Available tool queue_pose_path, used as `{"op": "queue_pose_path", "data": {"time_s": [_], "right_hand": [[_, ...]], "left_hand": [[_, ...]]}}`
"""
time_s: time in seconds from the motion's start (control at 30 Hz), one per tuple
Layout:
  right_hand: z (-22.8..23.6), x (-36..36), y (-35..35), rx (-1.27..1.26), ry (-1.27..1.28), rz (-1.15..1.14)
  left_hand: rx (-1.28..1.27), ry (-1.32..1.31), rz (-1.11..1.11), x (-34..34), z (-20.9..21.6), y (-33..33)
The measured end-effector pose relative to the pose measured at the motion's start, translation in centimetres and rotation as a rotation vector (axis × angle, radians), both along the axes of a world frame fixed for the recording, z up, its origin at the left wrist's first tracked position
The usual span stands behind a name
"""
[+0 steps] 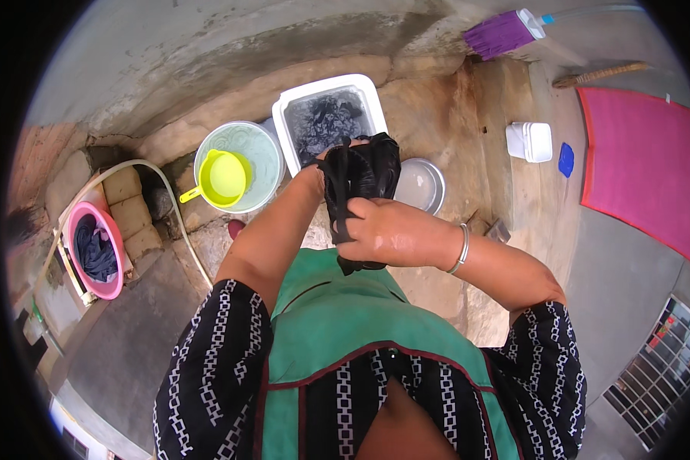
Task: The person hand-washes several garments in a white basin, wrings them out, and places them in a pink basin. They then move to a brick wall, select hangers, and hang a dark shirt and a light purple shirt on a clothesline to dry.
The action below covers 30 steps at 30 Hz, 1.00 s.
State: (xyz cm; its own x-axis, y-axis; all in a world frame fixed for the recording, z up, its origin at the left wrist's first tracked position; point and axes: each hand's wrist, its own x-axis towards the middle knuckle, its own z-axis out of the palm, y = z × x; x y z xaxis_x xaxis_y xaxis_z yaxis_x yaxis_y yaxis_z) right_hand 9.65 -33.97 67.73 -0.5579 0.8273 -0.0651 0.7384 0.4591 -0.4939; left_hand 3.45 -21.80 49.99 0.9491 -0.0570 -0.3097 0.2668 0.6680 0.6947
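A wet black cloth with strap-like bands (364, 170) is held up in front of me, over the near edge of a white rectangular tub (278, 115). My right hand (376, 230) grips a band of it with bent fingers on the near side. My left hand (317, 175) holds it from the left; most of its fingers are hidden behind the dark fabric. Inside the tub, more dark laundry (330, 121) lies in greyish water.
Left of the tub stands a bucket of water (264, 165) with a yellow-green dipper (226, 178) in it. A metal basin (429, 184) sits to the right. Further left are a hose (165, 180) and a pink basin (115, 284) holding dark clothes.
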Motion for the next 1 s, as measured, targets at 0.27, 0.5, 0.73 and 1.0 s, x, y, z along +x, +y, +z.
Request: {"op": "queue_pose_path", "data": {"time_s": [0.27, 0.5, 0.73, 1.0], "right_hand": [[-1.0, 4.6, -3.5, 0.265, 0.546, -0.864], [-6.7, 4.9, -2.6, 0.187, 1.962, -1.38], [-6.7, 8.2, 1.0, -0.898, 2.502, -0.774], [-3.6, 10.1, 5.8, -1.023, 1.36, -0.903]], "left_hand": [[-0.701, 0.103, 0.742, 0.3, 1.7, 0.3], [0.247, -0.126, 0.812, 1.5, 12.5, 0.5], [1.203, -0.755, 0.623, 1.5, 18.3, -3.5], [1.556, -1.058, 0.301, 1.7, 17.3, -6.6]]}}
